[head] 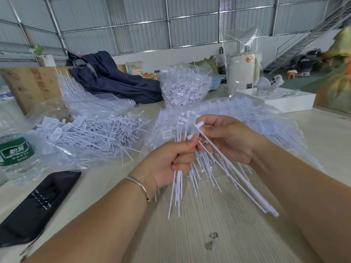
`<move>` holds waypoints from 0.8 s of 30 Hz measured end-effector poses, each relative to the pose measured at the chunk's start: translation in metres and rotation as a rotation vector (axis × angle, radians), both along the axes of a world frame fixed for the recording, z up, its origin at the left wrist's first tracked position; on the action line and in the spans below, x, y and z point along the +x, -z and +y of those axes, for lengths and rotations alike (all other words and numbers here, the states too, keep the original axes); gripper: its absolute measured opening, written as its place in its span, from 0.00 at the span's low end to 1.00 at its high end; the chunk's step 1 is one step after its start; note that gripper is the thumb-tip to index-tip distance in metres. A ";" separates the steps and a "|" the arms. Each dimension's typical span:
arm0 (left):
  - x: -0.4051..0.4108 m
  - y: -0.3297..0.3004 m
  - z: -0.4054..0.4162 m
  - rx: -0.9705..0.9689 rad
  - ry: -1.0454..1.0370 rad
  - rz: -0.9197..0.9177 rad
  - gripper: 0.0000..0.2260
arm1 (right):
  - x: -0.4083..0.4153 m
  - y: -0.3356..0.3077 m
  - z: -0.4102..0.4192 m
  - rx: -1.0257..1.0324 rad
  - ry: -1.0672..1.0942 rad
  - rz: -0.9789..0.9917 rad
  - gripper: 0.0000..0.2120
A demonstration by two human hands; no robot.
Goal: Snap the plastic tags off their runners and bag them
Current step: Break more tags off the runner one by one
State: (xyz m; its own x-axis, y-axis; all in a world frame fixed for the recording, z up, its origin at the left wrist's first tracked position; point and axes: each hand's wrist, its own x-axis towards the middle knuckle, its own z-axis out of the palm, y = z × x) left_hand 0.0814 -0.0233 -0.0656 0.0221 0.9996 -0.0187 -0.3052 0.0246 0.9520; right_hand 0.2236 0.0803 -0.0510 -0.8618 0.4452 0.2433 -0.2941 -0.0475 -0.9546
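My left hand (171, 164) grips a bundle of thin white plastic tags (177, 188) whose tails fan down toward the table. My right hand (226, 139) holds a long white runner (245, 179) that slants down to the right, its top end (199, 124) pinched between thumb and fingers. The two hands meet above the table's middle. A clear bag with loose snapped tags (91, 133) lies open at the left. Another clear bag of tags still on runners (237, 111) spreads behind my hands.
A full bag of white tags (185, 88) stands at the back centre. A water bottle (14, 150) and a black pouch (39, 204) lie at the left. A dark jacket (114, 76), a white box (292, 100) and an upright clear bag (242, 63) sit farther back.
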 end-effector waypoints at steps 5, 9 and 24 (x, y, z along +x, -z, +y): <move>-0.003 -0.002 0.000 -0.004 -0.024 0.032 0.10 | -0.002 -0.001 -0.002 0.037 0.125 -0.038 0.09; -0.006 -0.002 0.002 -0.026 -0.070 0.046 0.08 | -0.001 -0.001 0.000 0.144 0.283 -0.098 0.06; -0.019 0.004 0.008 -0.025 -0.448 0.275 0.03 | -0.005 0.003 -0.005 0.670 0.585 -0.256 0.08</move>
State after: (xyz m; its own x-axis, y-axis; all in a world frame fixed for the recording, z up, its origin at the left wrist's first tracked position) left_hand 0.0624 -0.0149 -0.0694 -0.4162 0.9092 0.0124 -0.0303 -0.0275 0.9992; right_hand 0.2190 0.0758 -0.0536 -0.6070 0.6613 0.4407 0.1264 0.6278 -0.7680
